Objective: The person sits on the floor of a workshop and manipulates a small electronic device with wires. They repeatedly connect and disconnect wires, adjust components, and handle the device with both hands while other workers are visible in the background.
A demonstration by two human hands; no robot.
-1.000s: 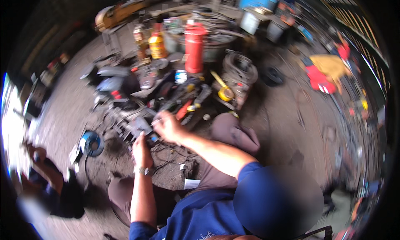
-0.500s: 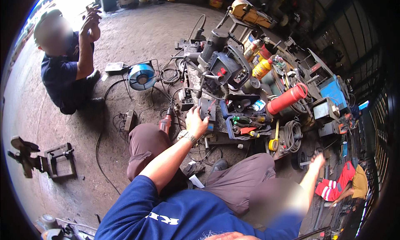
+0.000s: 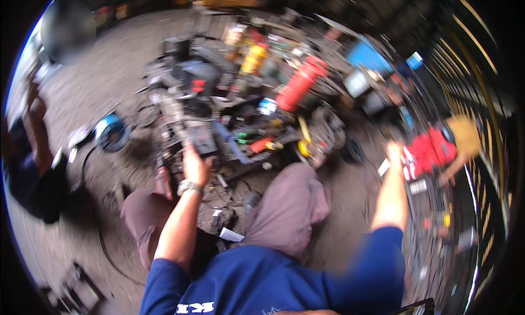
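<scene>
Hands apart. Left hand [image 3: 194, 166] against dark metal block [image 3: 202, 140] at near edge of low bench [image 3: 174, 111], likely steadying it, grip unclear; right hand [image 3: 393, 152] holds pale strip [image 3: 384, 168] beyond right edge.

Workshop floor [image 3: 104, 80] around the left grip [image 3: 195, 164] and the right grip [image 3: 393, 151], blurred in places.
A blue round fan [image 3: 111, 133] stands left of the left grip, with a co-worker in dark clothes [image 3: 33, 178] farther out; a red cylinder [image 3: 302, 84] leans ahead and to its right, near a yellow bottle [image 3: 253, 59]; a yellow tape measure [image 3: 304, 147] and a coil of cable [image 3: 331, 128] lie between the grips; a blue box [image 3: 367, 56] sits ahead of the right one, and a person in red trousers [image 3: 429, 153] bends to its right.
</scene>
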